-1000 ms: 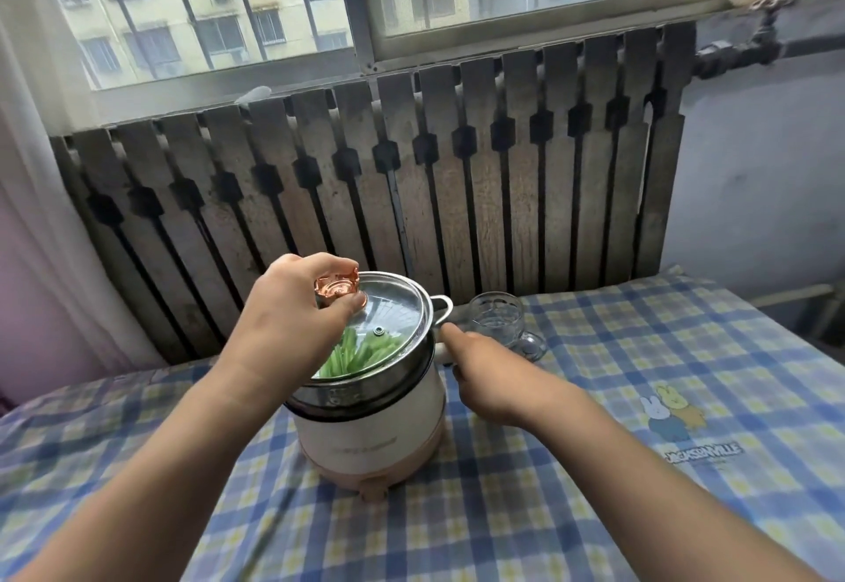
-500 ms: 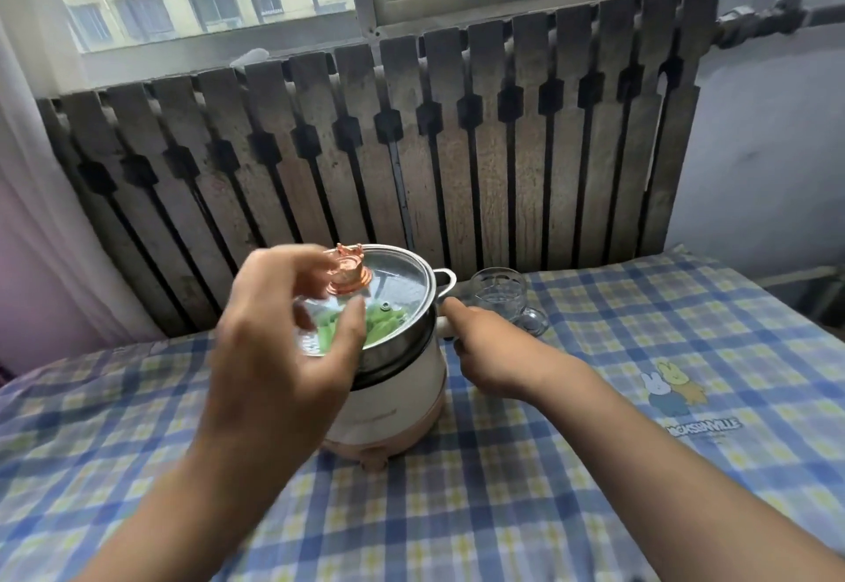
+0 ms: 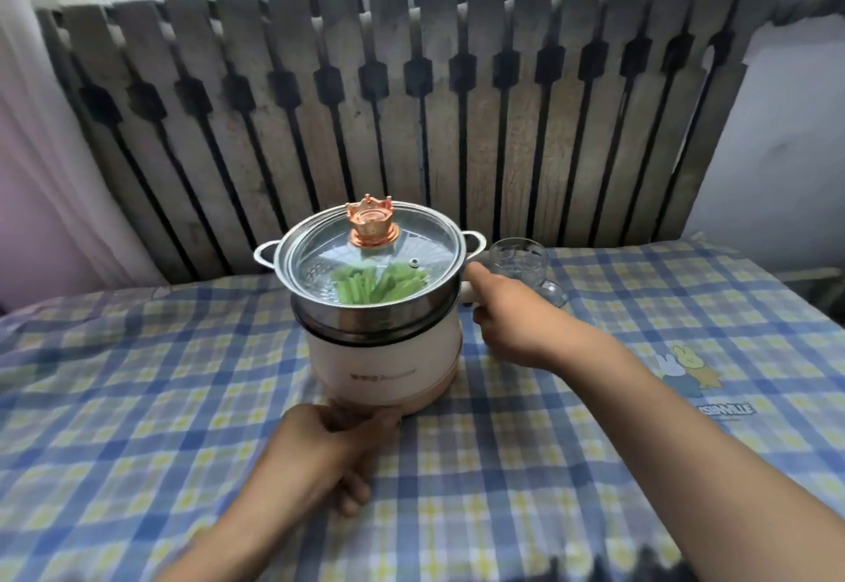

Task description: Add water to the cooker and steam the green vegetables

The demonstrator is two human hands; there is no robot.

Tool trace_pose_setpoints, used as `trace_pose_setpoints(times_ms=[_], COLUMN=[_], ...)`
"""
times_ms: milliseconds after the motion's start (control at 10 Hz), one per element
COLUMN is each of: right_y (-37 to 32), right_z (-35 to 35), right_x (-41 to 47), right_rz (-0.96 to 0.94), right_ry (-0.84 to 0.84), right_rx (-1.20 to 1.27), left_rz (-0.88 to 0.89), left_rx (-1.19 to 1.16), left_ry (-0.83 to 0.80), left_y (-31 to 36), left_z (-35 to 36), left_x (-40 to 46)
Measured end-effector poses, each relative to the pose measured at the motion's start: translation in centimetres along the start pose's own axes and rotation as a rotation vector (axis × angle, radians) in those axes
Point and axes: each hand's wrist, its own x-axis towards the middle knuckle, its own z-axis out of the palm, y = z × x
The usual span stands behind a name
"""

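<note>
A white electric cooker (image 3: pixel 382 359) stands on the checked tablecloth (image 3: pixel 137 375). A steel steamer tray (image 3: pixel 366 314) sits on top, covered by a glass lid (image 3: pixel 320 252) with a copper crown knob (image 3: pixel 371 227). Green vegetable pieces (image 3: pixel 377 286) show through the glass. My left hand (image 3: pixel 327 453) is at the cooker's front base, thumb and fingers pinched on something there that they hide. My right hand (image 3: pixel 512 316) is closed around the cooker's side handle (image 3: pixel 467 291) on the right.
An empty glass cup (image 3: pixel 519 263) stands just right of the cooker, behind my right hand. A grey wooden slatted radiator cover (image 3: pixel 411 101) runs along the back under the window. A cartoon print (image 3: pixel 686 371) marks the cloth at right.
My left hand has let go of the lid knob and dropped to the cooker's front base. The lid now rests flat on the steamer. My right hand stays on the handle.
</note>
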Motion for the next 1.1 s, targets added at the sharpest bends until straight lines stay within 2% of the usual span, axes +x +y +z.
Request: trace_pose_setpoints(times_ms=[100,200,400,600,700,800,900,1000,1100], right_y=[0.0,0.0,-0.1,-0.3,-0.3,-0.3,0.2,0.6,0.8], right_z=[0.2,0.3,0.2,0.0,0.1,0.2,0.3,-0.2,-2.5], right_x=[0.2,0.3,0.2,0.0,-0.1,-0.6,-0.7,-0.9,-0.9], right_rz=[0.006,0.014,0.02,0.031,0.022,0.011,0.011,0.045,0.063], right_ry=[0.007,0.012,0.003,-0.017,-0.008,0.021,0.024,0.012,0.091], right_rx=[0.015,0.017,-0.005,-0.011,0.003,0.02,0.057,0.093,0.226], left_rz=[-0.032,-0.063,-0.062,-0.075,-0.073,-0.084,-0.058,0.015,0.176], left_rx=[-0.161,-0.226,-0.28,-0.361,-0.359,-0.244,-0.028,0.056,0.103], left_ry=[-0.012,-0.012,0.017,-0.074,-0.139,-0.223,-0.24,-0.097,0.075], left_y=[-0.4,-0.5,-0.3,-0.6,-0.7,-0.3,0.7,1.9,2.8], left_z=[1.0,1.3,1.8,1.4,1.1,-0.2,-3.3,-7.4,-11.8], left_x=[0.5,0.8,0.6,0.3,0.5,0.8,1.0,2.3,3.6])
